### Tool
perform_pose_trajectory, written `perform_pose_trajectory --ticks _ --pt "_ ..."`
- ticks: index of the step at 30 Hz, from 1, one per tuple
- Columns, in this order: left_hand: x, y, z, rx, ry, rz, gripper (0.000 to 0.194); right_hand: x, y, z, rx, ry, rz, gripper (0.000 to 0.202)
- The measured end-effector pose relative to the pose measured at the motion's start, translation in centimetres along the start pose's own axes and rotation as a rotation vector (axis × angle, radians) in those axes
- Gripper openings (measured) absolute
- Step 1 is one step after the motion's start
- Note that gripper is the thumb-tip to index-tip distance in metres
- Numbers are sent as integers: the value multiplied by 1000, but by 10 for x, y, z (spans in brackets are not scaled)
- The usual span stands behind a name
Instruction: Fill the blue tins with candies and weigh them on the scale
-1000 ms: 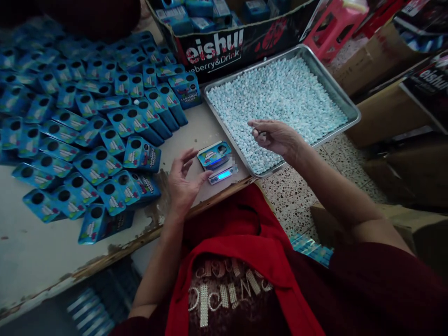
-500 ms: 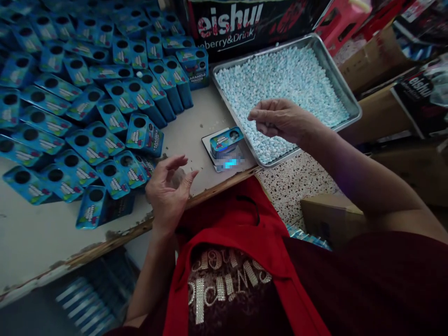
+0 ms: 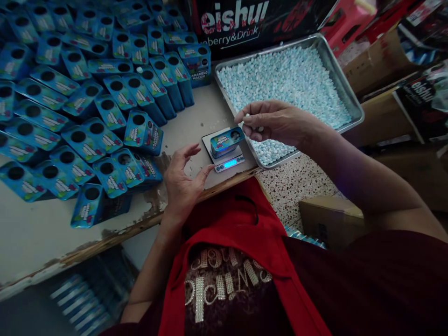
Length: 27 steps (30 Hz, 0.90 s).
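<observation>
A blue tin with a round opening lies on a small digital scale, whose display glows blue. Just right of the tin, my right hand has its fingers closed on a few pale candies, over the near left edge of a metal tray. The tray holds a layer of small light blue and white candies. My left hand is left of the scale, thumb and fingers apart, holding nothing. Its thumb tip is close to the scale's corner.
Many blue tins with round openings crowd the left of the white table. A black printed box stands behind the tray. To the right are cardboard boxes and a red plastic item.
My left hand has moved right, closer to the scale. My right hand has shifted slightly left toward the tin, and candies now show between its fingers.
</observation>
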State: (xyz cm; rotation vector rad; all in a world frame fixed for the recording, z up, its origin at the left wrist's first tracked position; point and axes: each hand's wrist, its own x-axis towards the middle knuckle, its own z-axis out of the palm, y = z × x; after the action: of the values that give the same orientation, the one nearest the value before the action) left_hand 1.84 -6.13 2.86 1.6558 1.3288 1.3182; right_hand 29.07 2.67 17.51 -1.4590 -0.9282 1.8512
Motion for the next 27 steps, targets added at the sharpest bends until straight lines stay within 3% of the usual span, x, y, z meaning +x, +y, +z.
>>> perform_pose_trajectory --ticks 10,13,16,19,21,23,25,27 --pt "20 5 26 -7 9 -31 70 6 4 -7 53 -24 -48 24" --pt "18 -4 36 -1 39 -60 75 3 3 -27 -117 -66 -203 22" --pt "20 -17 50 -49 34 -86 67 3 10 -61 -332 49 -378 12" --pt "34 -21 62 -89 -7 -37 51 8 29 -85 -505 222 -512 46" --pt "51 -16 66 -25 -19 80 41 14 45 -86 -366 267 -500 41" --pt "71 -5 69 63 -43 245 28 20 60 -75 -65 240 -390 18" --pt "90 5 74 106 -101 370 18 26 69 -58 207 181 -260 25" --pt "105 8 81 107 -152 408 15 29 71 -44 390 122 -179 34"
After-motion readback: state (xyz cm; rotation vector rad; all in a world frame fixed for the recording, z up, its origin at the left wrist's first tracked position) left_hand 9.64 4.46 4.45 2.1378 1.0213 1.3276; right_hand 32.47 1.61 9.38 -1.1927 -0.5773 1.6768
